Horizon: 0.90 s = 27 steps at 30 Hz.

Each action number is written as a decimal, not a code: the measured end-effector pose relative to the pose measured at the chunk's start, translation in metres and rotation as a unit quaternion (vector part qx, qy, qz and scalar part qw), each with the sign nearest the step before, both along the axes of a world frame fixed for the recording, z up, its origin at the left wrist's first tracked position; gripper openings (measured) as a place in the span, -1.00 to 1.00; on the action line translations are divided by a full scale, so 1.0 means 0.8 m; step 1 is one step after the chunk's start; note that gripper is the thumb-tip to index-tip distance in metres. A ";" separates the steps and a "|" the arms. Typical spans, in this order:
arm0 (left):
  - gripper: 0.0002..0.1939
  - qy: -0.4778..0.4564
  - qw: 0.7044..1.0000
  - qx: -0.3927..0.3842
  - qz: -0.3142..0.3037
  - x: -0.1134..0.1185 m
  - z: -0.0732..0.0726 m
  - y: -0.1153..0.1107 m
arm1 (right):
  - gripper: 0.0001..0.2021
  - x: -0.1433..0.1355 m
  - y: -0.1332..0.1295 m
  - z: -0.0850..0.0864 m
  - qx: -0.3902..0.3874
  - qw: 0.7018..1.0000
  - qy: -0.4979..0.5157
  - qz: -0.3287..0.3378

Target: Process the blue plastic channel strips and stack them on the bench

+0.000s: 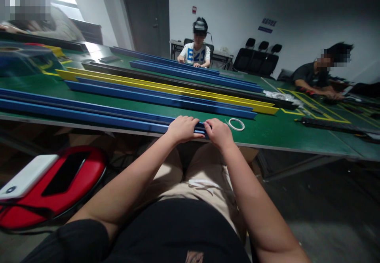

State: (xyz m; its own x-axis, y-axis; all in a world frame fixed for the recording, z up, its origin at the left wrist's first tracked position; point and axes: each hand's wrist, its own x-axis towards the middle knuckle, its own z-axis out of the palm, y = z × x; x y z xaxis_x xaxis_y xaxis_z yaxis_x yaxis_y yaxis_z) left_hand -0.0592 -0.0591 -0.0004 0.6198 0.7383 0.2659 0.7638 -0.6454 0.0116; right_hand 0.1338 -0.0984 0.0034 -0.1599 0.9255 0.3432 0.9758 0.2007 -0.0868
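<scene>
A long blue channel-shaped profile [118,120] lies along the near edge of the green table, running off to the left. My left hand [182,129] wraps over it close to its right end, fingers on the far side and thumb on the near side. Right at that end, my right hand [220,131] has its fingers curled against the profile; what lies under the fingertips is hidden. A small white ring-shaped coil [236,124] rests on the table just right of my right hand.
Beyond lie another blue profile [160,97], a yellow profile [178,91], a black profile [142,75] and more blue profiles [192,73]. Clear plastic bags [280,96] sit at right. A red stool [89,176] stands lower left. Several people sit around the table.
</scene>
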 end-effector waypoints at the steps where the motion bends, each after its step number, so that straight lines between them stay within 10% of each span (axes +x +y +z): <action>1: -0.26 -0.001 1.000 0.002 0.000 0.000 0.000 0.000 | -0.52 -0.006 0.000 -0.001 -0.009 1.000 -0.021 -0.005; 18: -0.31 -0.016 0.998 -0.035 -0.047 -0.017 0.007 0.007 | -0.60 -0.015 0.004 -0.008 0.010 0.994 -0.064 -0.090; 27: -0.21 0.023 0.999 -0.044 0.013 -0.074 0.010 0.020 | -0.58 0.092 -0.011 -0.007 0.015 0.987 -0.071 -0.141</action>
State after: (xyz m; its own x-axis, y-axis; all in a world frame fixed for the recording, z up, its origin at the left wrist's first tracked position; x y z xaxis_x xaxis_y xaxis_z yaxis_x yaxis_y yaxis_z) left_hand -0.1187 -0.0434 0.0078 0.6096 0.7742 0.1700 0.7818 -0.6227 0.0321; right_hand 0.2077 -0.1075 -0.0024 0.0536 0.9302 0.3632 0.9952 -0.0796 0.0569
